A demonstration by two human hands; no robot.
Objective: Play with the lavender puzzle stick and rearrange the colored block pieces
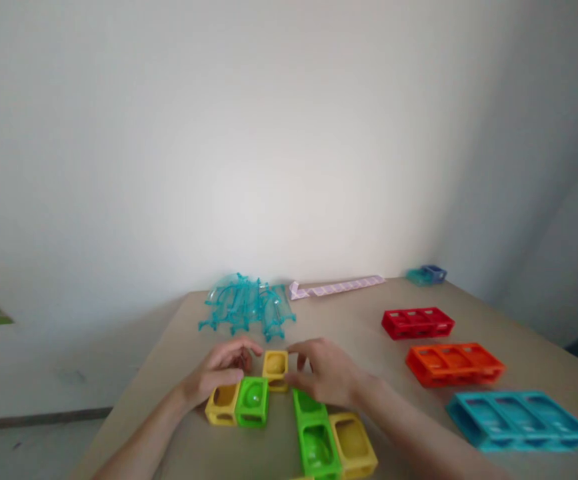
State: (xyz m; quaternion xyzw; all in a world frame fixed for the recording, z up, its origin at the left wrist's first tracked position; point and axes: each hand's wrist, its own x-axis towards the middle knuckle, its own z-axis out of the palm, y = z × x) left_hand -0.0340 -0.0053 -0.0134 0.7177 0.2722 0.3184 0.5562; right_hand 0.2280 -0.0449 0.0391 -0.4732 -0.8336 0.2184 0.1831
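As the head view showed, the small yellow block [275, 365] sat between the left hand [221, 368] and the right hand [329, 368], nearer the tabletop's [341, 321] left edge than its right. Both hands' fingers were bent; whether either gripped anything could not be told. Light, level pressure on its sides seemed best, without nudging the yellow-and-green pair [239, 405] or green-and-yellow cluster [336, 437].

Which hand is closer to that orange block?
The right. The right hand is left of the orange block, beside the small yellow block; the left hand is farther left, on that yellow block's other side.
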